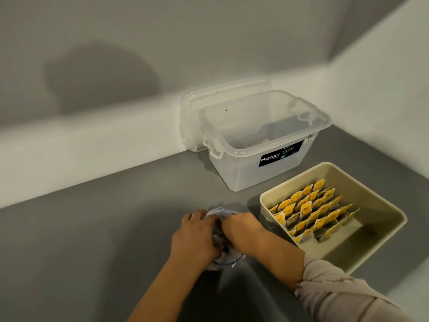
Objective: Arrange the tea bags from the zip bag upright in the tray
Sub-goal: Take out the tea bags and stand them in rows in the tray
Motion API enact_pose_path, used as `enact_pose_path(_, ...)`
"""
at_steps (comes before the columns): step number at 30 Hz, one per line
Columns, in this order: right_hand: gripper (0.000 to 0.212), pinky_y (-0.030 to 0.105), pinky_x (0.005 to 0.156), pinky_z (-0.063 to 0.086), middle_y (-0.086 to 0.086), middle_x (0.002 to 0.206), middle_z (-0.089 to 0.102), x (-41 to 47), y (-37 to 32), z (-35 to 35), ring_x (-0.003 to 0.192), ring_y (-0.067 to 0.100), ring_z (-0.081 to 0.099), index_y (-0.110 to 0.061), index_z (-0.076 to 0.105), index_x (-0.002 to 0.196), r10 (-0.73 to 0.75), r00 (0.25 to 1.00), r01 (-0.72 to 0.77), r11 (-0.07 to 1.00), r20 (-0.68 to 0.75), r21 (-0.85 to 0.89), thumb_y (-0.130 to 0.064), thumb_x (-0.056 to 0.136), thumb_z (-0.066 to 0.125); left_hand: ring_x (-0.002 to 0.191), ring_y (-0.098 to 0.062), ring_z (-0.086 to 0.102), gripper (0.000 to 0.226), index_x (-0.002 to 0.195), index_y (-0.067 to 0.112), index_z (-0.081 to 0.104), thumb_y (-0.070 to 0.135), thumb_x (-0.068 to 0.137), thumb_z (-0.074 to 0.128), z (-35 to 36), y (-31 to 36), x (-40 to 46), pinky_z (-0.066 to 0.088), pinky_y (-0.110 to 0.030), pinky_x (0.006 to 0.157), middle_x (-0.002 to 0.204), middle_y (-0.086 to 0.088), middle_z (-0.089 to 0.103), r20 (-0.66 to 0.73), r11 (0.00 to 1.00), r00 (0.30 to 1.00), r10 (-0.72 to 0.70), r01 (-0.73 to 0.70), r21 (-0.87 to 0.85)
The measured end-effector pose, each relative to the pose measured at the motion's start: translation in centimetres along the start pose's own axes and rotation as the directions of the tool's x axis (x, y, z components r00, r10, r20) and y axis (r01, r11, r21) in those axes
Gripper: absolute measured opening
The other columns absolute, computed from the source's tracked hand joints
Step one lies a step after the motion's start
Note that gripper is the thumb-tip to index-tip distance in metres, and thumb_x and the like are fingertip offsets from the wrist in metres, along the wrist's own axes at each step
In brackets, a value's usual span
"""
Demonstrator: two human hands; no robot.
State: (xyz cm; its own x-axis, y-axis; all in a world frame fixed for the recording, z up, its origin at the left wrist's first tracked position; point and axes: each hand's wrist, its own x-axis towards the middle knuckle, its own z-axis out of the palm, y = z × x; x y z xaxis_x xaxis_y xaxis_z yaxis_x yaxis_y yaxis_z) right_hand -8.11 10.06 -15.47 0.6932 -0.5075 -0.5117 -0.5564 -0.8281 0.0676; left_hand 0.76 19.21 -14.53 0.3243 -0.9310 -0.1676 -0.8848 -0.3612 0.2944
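Observation:
A crumpled clear zip bag (221, 249) with a blue seal line lies on the grey counter, squeezed between both my hands. My left hand (192, 238) grips its left side and my right hand (241, 226) presses on its right side. Most of the bag is hidden under my fingers, and I cannot see what it holds. To the right stands a beige tray (383, 242) with several rows of yellow-tagged tea bags (311, 212) standing upright, filling its left half. The tray's right part is bare.
A clear plastic storage box (260, 168) with a dark label stands open behind the tray, its lid (192, 112) leaning on the white wall behind it. Grey counter (92, 240) stretches to the left. Walls close the corner at the back and right.

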Motion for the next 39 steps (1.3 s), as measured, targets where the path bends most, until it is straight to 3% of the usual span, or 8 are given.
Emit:
enact_pose_path(5, 0.022, 0.037, 0.084, 0.048, 0.012, 0.11, 0.063, -0.9, 1.0, -0.6, 0.1, 0.029, 0.061, -0.009, 0.057, 0.115, -0.012, 0.982, 0.042, 0.987, -0.19, 0.155, -0.01, 0.093, 0.051, 0.134, -0.017, 0.028, 0.072, 0.139, 0.038, 0.029, 0.045, 0.077, 0.066, -0.3, 0.0, 0.2, 0.038, -0.034, 0.104, 0.145, 0.006, 0.031, -0.003, 0.999, 1.0, -0.011, 0.011, -0.036)
enact_pose_path(10, 0.014, 0.026, 0.075, 0.049, -0.004, 0.091, 0.064, -1.7, 2.3, -1.6, 0.081, 0.014, 0.058, -0.028, 0.058, 0.093, -0.006, 0.938, 0.12, 0.943, -0.345, 0.31, -0.017, 0.086, 0.063, 0.135, -0.018, 0.024, 0.068, 0.137, 0.038, 0.037, 0.044, 0.076, 0.068, -1.0, -0.4, 0.4, 0.033, -0.033, 0.107, 0.147, 0.007, 0.028, 0.031, 0.995, 0.999, -0.033, 0.036, -0.093)
enact_pose_path(18, 0.029, 0.025, 0.063, 0.045, -0.008, 0.076, 0.062, -3.5, 3.2, -4.9, 0.07, 0.012, 0.058, -0.029, 0.049, 0.077, 0.012, 0.871, 0.224, 0.881, -0.492, 0.418, -0.015, 0.073, 0.074, 0.139, -0.013, 0.015, 0.03, 0.11, 0.034, 0.065, 0.045, 0.083, 0.06, -2.6, -0.4, 1.2, 0.017, -0.023, 0.11, 0.148, 0.013, 0.032, -0.145, 0.979, 0.989, 0.023, -0.051, -0.197)
enact_pose_path(24, 0.039, 0.031, 0.076, 0.053, -0.01, 0.093, 0.065, -4.0, 3.5, -5.1, 0.084, 0.012, 0.061, -0.028, 0.059, 0.099, 0.073, 0.88, 0.216, 0.818, -0.469, 0.533, -0.033, 0.068, 0.082, 0.126, -0.011, 0.033, 0.027, 0.103, 0.021, 0.069, 0.039, 0.087, 0.057, -2.8, -0.9, 1.3, 0.022, -0.015, 0.096, 0.133, 0.011, 0.049, -0.226, 0.935, 0.972, -0.071, -0.014, -0.354)
enact_pose_path(29, 0.014, 0.039, 0.079, 0.055, 0.003, 0.083, 0.068, -3.9, 3.7, -4.4, 0.078, 0.021, 0.065, -0.019, 0.063, 0.085, 0.152, 0.903, 0.234, 0.609, -0.401, 0.758, -0.023, 0.079, 0.075, 0.108, -0.014, 0.052, 0.028, 0.103, 0.02, 0.068, 0.04, 0.088, 0.055, -2.6, -1.3, 0.7, 0.038, -0.023, 0.093, 0.119, 0.004, 0.059, -0.242, 0.872, 0.956, -0.167, 0.029, -0.488)
enact_pose_path(34, 0.012, 0.033, 0.07, 0.054, 0.001, 0.072, 0.065, -4.3, 3.0, -4.5, 0.066, 0.013, 0.059, -0.013, 0.064, 0.082, 0.198, 0.89, 0.274, 0.486, -0.41, 0.83, -0.02, 0.08, 0.074, 0.085, -0.008, 0.062, 0.014, 0.099, 0.025, 0.064, 0.029, 0.086, 0.062, -3.1, -0.7, -0.4, 0.046, -0.009, 0.072, 0.094, 0.004, 0.068, -0.222, 0.735, 0.961, -0.165, -0.031, -0.678)
enact_pose_path(37, 0.019, 0.029, 0.063, 0.054, -0.002, 0.079, 0.068, -4.1, 3.1, -4.1, 0.072, 0.013, 0.065, -0.019, 0.063, 0.086, 0.246, 0.897, 0.215, 0.484, -0.368, 0.848, -0.023, 0.075, 0.079, 0.085, -0.016, 0.067, 0.012, 0.096, 0.024, 0.065, 0.024, 0.085, 0.065, -2.8, -1.2, -0.3, 0.056, -0.033, 0.082, 0.092, 0.0, 0.071, -0.242, 0.662, 0.94, -0.239, -0.025, -0.749)
enact_pose_path(39, 0.019, 0.024, 0.067, 0.05, -0.005, 0.081, 0.066, -3.8, 3.0, -3.4, 0.076, 0.012, 0.063, -0.022, 0.063, 0.084, 0.243, 0.915, 0.113, 0.613, -0.322, 0.782, -0.027, 0.075, 0.079, 0.086, -0.021, 0.068, 0.01, 0.094, 0.026, 0.063, 0.022, 0.085, 0.065, -2.8, -1.5, -0.3, 0.057, -0.04, 0.082, 0.091, -0.003, 0.069, -0.214, 0.614, 0.936, -0.28, 0.003, -0.789)
